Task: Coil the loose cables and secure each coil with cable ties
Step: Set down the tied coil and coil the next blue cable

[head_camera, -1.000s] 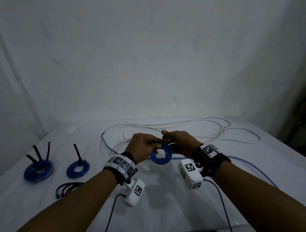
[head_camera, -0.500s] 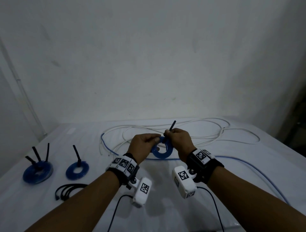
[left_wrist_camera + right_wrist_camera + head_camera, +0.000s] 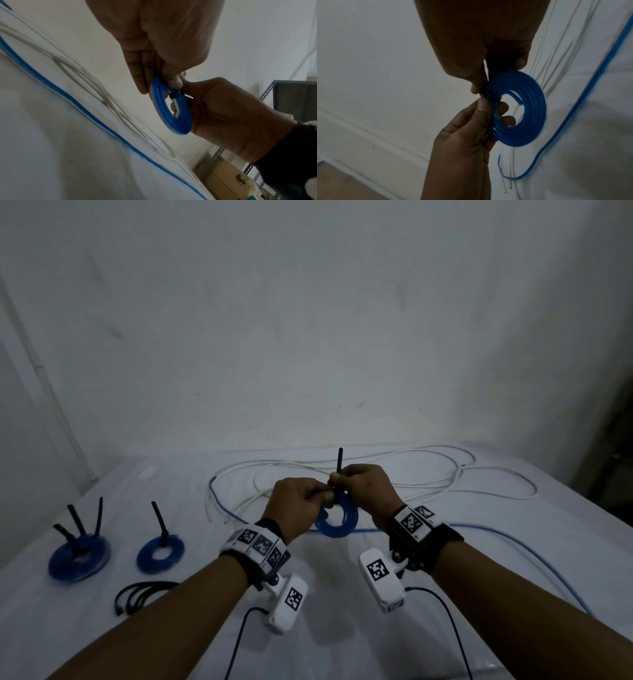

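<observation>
Together, raised above the table (image 3: pixel 342 628), the left hand (image 3: pixel 298 508) pinches the blue coil (image 3: pixel 337 522) while the right hand (image 3: pixel 368 491) pinches its upright black cable tie (image 3: pixel 339 465).

A plain, bare room used as a makeshift workspace, more storeroom than home or office. Behind the grip rises an unpainted-looking white wall (image 3: pixel 308 320) with scuffs and a thin conduit (image 3: pixel 58 405) running down its left side. The worktop (image 3: pixel 342 594) under the grip is covered with a white sheet. To the right of the grip, beyond the worktop's edge, stands a slotted-angle metal rack (image 3: pixel 267 92) with cardboard boxes (image 3: pixel 228 180) stored low on it. Left of the grip, a bit of wooden floor (image 3: pixel 342 186) shows below a white skirting (image 3: pixel 373 138).
</observation>
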